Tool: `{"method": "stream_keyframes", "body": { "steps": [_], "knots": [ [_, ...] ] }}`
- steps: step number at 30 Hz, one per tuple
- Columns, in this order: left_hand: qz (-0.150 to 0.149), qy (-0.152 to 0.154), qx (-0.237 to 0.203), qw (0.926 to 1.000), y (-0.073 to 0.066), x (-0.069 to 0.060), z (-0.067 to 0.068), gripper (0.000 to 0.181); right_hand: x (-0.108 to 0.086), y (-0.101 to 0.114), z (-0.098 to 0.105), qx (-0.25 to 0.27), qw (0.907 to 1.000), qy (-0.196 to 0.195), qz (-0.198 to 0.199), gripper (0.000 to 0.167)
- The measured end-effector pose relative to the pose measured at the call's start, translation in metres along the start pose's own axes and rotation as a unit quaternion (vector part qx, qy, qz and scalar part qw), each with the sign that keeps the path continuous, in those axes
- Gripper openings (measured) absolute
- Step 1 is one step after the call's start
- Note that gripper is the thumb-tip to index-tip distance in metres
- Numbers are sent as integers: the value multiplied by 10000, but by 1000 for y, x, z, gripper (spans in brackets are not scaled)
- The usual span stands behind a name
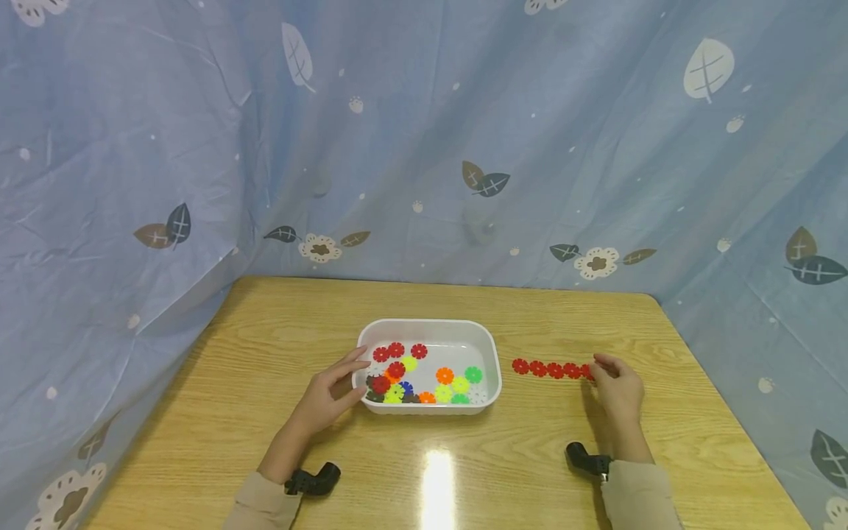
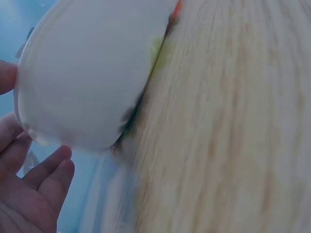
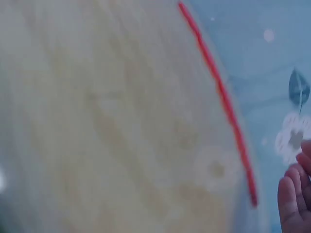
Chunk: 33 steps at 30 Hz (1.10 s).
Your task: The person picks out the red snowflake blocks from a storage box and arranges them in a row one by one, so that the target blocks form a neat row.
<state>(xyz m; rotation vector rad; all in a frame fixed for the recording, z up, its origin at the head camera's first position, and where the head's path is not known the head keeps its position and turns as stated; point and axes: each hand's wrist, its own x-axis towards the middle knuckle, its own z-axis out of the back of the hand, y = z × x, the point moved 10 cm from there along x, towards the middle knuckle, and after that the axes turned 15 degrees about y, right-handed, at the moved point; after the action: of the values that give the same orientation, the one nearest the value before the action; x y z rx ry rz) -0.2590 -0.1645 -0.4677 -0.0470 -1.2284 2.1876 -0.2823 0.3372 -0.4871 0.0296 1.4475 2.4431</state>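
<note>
A row of several red snowflake discs, linked edge to edge, extends over the right part of the table. At the row's right end is my right hand, its fingers loosely bent. The right wrist view shows a gap between those fingers and the red chain. My left hand rests at the left end of a white tray, with thumb and fingers spread along its rim. Up close, the left fingers look relaxed beside the tray wall.
Loose snowflake discs in red, orange, yellow, green, blue and other colours lie in the tray. The wooden table ends at a blue patterned cloth. A black wrist device sits at each wrist.
</note>
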Motion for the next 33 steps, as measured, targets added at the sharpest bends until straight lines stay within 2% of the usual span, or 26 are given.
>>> {"method": "stream_keyframes", "body": {
  "steps": [3,7,12,15,19,25,29,33],
  "knots": [
    [14,9,24,10000,1,0,-1,38,-5,26,-14,-11,9973,433,598,36],
    [48,2,-57,10000,2,0,0,38,-15,61,-40,-121,9851,1040,1362,37],
    [55,-5,-118,9999,2,-1,0,38,-28,91,-71,161,9697,1530,1899,35],
    [83,-4,-136,9999,2,0,0,38,-36,105,-89,518,9596,1772,2125,33],
    [87,-33,-59,9999,2,0,1,38,-48,124,-114,737,9478,2049,2331,31],
    [18,-6,21,10000,3,0,1,37,-64,145,-147,865,9294,2456,2616,29],
    [11,-4,-43,10000,3,0,1,37,-71,155,-168,849,9213,2697,2669,29],
    [-38,-43,41,10000,-6,0,2,37,-76,164,-189,854,9136,2973,2641,31]
  ]
}}
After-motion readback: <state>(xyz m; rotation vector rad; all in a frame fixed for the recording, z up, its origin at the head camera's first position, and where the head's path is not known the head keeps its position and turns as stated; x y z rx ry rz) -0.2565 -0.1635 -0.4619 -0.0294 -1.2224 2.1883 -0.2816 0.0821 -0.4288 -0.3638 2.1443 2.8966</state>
